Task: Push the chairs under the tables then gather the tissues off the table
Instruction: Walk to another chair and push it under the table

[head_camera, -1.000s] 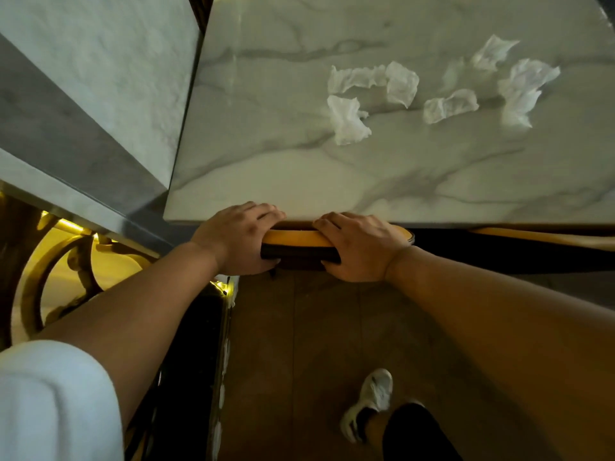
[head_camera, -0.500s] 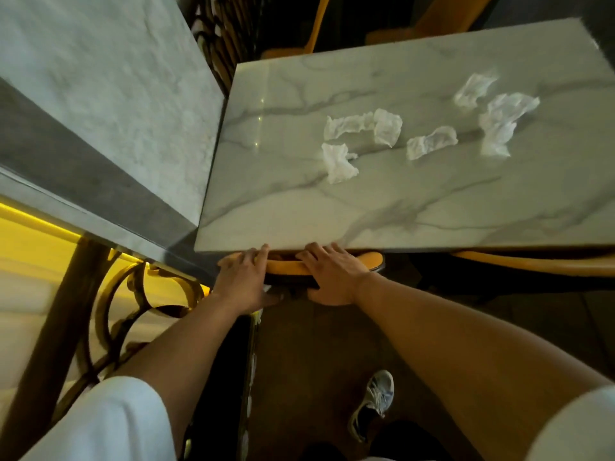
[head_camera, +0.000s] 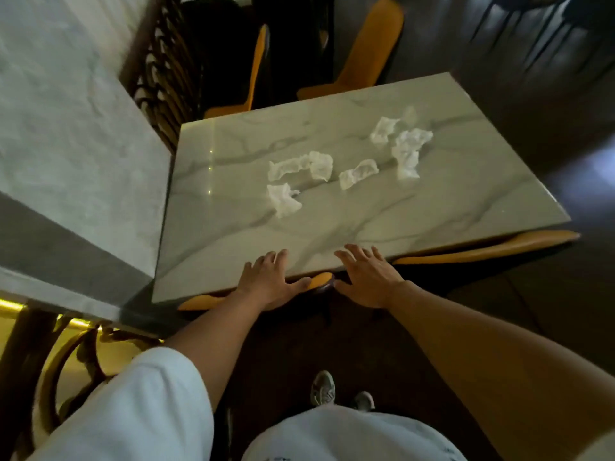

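Note:
A white marble table [head_camera: 233, 247] stands in front of me with several crumpled white tissues on it, the nearest tissue [head_camera: 284, 200] left of centre and another tissue [head_camera: 406, 151] toward the far right. An orange chair [head_camera: 319, 280] sits tucked under the near edge, only the top of its back showing. My left hand [head_camera: 266, 281] and my right hand [head_camera: 369, 277] hover over that chair back at the table edge, fingers spread, holding nothing.
A second orange chair [head_camera: 482, 249] is under the near edge at the right. Two more orange chairs [head_camera: 366, 51] stand at the far side. A marble ledge [head_camera: 66, 154] and a dark ornate railing [head_camera: 159, 61] border the left. My shoes [head_camera: 322, 390] are on dark floor.
Both hands have let go of the chair back and lifted with fingers spread. The view has pulled back and up, so the far chairs and whole table show.

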